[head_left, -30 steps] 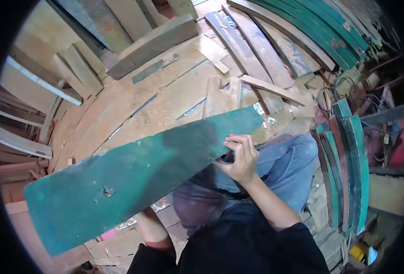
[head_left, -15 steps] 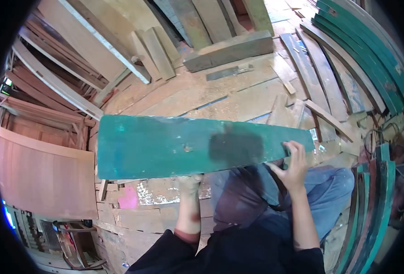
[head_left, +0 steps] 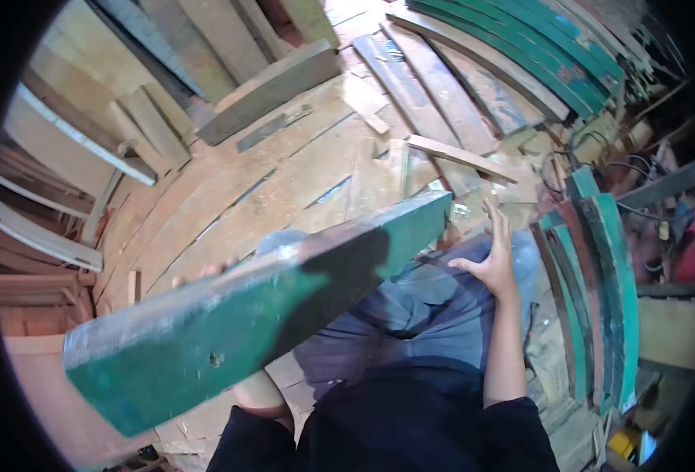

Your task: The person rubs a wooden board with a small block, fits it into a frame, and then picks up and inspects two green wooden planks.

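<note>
A thick green-painted wooden board point(head_left: 245, 330) slants across my lap, its near left end low and its narrower far end up to the right. Its worn edge faces upward, and a small knot or hole shows in the green face. My left hand point(head_left: 204, 272) grips the board from behind; only fingertips show over the upper edge, while the palm is hidden. Just beyond the right end of the board, my right hand point(head_left: 493, 256) is open, thumb and fingers spread, apart from the wood. A dark shadow falls on the green face.
Green boards point(head_left: 512, 47) lie stacked at the upper right, with more standing on edge point(head_left: 611, 283) to my right. Loose planks point(head_left: 434, 102) and a thick beam point(head_left: 273, 90) rest on the plank floor point(head_left: 206, 197). Panels point(head_left: 88, 71) lean at the upper left.
The board has tipped so its edge shows, and its left end has swung down toward me. My right hand has come off it. The view has turned rightward.
</note>
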A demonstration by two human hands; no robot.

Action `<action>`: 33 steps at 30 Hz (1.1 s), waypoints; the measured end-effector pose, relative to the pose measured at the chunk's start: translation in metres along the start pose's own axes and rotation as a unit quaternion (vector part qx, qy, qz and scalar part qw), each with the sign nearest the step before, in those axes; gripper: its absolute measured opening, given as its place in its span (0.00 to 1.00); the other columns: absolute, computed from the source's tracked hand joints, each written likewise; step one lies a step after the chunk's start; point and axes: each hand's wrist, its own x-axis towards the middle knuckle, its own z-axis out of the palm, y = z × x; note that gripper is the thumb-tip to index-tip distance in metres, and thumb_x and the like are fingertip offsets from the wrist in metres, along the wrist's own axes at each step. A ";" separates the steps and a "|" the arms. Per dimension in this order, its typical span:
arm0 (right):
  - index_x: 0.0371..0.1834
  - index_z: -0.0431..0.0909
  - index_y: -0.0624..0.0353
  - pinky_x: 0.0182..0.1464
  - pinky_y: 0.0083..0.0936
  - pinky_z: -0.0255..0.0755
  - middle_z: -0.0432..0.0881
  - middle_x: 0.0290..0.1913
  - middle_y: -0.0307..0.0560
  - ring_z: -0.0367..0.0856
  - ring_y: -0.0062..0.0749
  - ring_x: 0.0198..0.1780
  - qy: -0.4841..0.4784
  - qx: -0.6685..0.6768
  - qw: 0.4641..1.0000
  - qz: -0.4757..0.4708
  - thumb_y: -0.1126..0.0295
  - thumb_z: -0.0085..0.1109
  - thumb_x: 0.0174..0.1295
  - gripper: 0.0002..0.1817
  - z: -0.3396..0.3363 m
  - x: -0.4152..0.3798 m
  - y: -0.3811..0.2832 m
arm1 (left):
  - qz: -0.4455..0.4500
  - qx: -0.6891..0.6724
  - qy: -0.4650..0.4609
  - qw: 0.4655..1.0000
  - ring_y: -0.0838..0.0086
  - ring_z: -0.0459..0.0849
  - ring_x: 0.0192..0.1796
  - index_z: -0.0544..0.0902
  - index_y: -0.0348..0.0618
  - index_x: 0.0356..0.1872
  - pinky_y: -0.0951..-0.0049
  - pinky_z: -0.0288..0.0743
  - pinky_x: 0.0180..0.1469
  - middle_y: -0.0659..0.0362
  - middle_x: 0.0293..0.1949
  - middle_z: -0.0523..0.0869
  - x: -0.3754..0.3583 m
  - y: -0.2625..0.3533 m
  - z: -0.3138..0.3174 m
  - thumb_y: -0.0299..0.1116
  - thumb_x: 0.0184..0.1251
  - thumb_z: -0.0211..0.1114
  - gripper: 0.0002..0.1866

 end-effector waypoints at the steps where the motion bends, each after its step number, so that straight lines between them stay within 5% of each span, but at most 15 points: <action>1: 0.80 0.59 0.54 0.70 0.44 0.65 0.70 0.69 0.55 0.66 0.53 0.71 0.012 -0.008 1.000 0.016 0.47 0.89 0.27 0.71 -0.013 -0.007 0.006 | 0.019 0.051 -0.025 0.998 0.43 0.74 0.69 0.72 0.68 0.75 0.44 0.77 0.63 0.40 0.68 0.77 0.003 -0.005 0.019 0.57 0.81 0.50 0.26; 6: 0.81 0.58 0.55 0.66 0.43 0.70 0.70 0.68 0.54 0.72 0.47 0.69 0.048 0.012 0.995 0.081 0.47 0.89 0.26 0.72 -0.060 -0.050 0.019 | 0.008 0.040 -0.396 0.918 0.47 0.81 0.65 0.81 0.67 0.67 0.49 0.83 0.53 0.48 0.60 0.86 0.057 -0.022 0.005 0.44 0.76 0.65 0.20; 9: 0.81 0.59 0.54 0.66 0.43 0.70 0.70 0.68 0.54 0.71 0.47 0.70 0.034 0.008 0.995 0.091 0.47 0.90 0.26 0.72 -0.068 -0.064 0.019 | 0.003 0.022 -0.401 0.916 0.46 0.83 0.62 0.84 0.67 0.64 0.50 0.83 0.52 0.50 0.56 0.88 0.065 -0.037 0.029 0.39 0.72 0.71 0.20; 17: 0.78 0.62 0.58 0.68 0.41 0.67 0.70 0.68 0.56 0.69 0.51 0.68 -0.030 0.034 0.999 0.023 0.50 0.90 0.28 0.68 -0.021 -0.051 0.001 | -0.001 0.012 -0.364 0.931 0.47 0.83 0.62 0.83 0.66 0.65 0.49 0.83 0.54 0.50 0.56 0.87 0.076 -0.044 0.029 0.42 0.73 0.69 0.21; 27: 0.80 0.59 0.56 0.74 0.48 0.60 0.66 0.71 0.58 0.63 0.59 0.71 -0.109 -0.020 0.994 -0.003 0.57 0.88 0.33 0.65 0.016 -0.034 0.005 | 0.024 -0.024 -0.376 0.926 0.32 0.77 0.65 0.81 0.51 0.66 0.39 0.78 0.61 0.34 0.57 0.83 0.065 -0.043 0.019 0.39 0.68 0.75 0.26; 31: 0.82 0.54 0.56 0.79 0.48 0.56 0.59 0.79 0.61 0.57 0.61 0.78 -0.178 -0.069 0.982 0.001 0.65 0.84 0.41 0.63 0.027 -0.010 0.031 | 0.040 -0.031 -0.341 0.939 0.35 0.77 0.65 0.80 0.50 0.66 0.39 0.78 0.61 0.37 0.56 0.83 0.058 -0.048 0.019 0.39 0.70 0.72 0.24; 32: 0.82 0.54 0.57 0.79 0.47 0.55 0.58 0.79 0.62 0.56 0.60 0.79 -0.187 -0.070 0.980 -0.001 0.67 0.83 0.42 0.61 0.035 -0.002 0.049 | 0.005 0.018 -0.305 0.952 0.47 0.78 0.64 0.79 0.65 0.69 0.42 0.76 0.60 0.49 0.57 0.83 0.050 -0.041 0.023 0.49 0.81 0.53 0.21; 33: 0.82 0.54 0.57 0.80 0.46 0.55 0.57 0.80 0.62 0.55 0.60 0.79 -0.196 -0.072 0.978 -0.002 0.68 0.82 0.43 0.60 0.039 0.007 0.067 | 0.009 0.012 -0.287 0.958 0.47 0.78 0.64 0.79 0.66 0.69 0.42 0.75 0.60 0.49 0.57 0.83 0.047 -0.042 0.027 0.50 0.81 0.54 0.21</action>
